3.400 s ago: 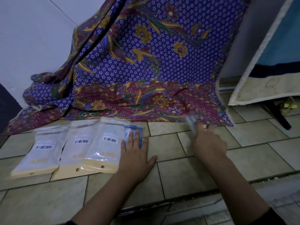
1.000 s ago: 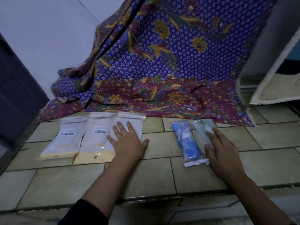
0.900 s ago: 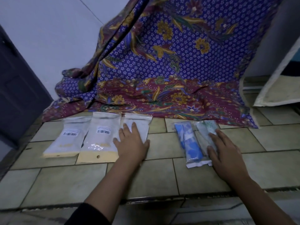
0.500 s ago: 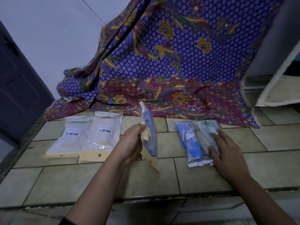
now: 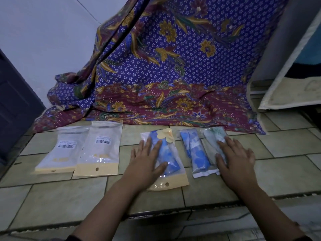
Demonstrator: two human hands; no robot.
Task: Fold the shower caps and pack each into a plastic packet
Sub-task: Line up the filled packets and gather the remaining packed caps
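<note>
Flat and released, left hand [image 5: 147, 160] presses blue packet [image 5: 169, 153]; right hand [image 5: 234, 157], seemingly flat, covers green packet [image 5: 214, 134].

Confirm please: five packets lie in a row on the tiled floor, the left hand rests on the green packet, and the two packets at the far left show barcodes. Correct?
Not quite. In the head view the left hand rests on the blue packet with the yellow flower; the right hand covers the green packet. The rest is right.

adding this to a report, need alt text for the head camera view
Two hands press flat on packed shower caps on a tiled floor: left hand on a blue-cap packet, right hand on a green-cap packet. Another blue packet lies between; two barcoded packets lie left, before a batik cloth.
</note>
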